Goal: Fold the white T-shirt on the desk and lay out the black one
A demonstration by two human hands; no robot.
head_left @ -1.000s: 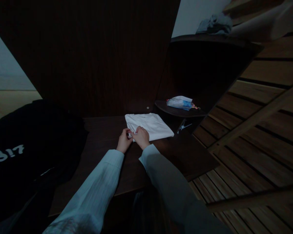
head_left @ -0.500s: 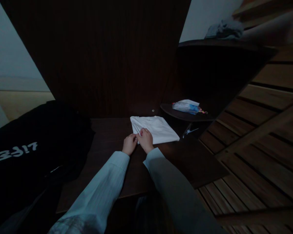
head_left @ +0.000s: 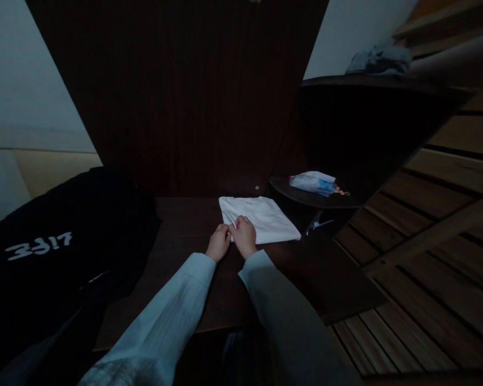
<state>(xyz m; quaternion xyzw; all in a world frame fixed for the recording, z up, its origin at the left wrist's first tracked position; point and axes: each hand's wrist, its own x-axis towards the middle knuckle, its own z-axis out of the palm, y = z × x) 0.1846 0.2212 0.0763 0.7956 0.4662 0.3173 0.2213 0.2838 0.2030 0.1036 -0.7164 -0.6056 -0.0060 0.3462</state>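
Note:
A folded white garment [head_left: 271, 220], perhaps a T-shirt, lies flat on the dark wooden desk [head_left: 185, 220] near its back panel. My left hand [head_left: 219, 243] pinches the garment's near left corner, with its fingers closed. Right beside it, my right hand [head_left: 244, 236] rests over the same corner, fingers curled and pressed together on the cloth. The two hands touch or nearly touch at the fingertips. My palms and the exact bit of fabric between the fingers are hidden from view.
Black clothing with white lettering [head_left: 40, 245] is heaped at the left. On a low corner shelf [head_left: 301, 199] lies a clear and blue plastic packet [head_left: 314, 183]. Grey cloth [head_left: 380, 59] sits on the upper shelf. Wooden slats [head_left: 438, 262] fill the right side.
The whole view has shifted slightly, so everything appears a little farther right and lower. My right hand's fingers have closed in a bit at the garment's corner; the garment stays put.

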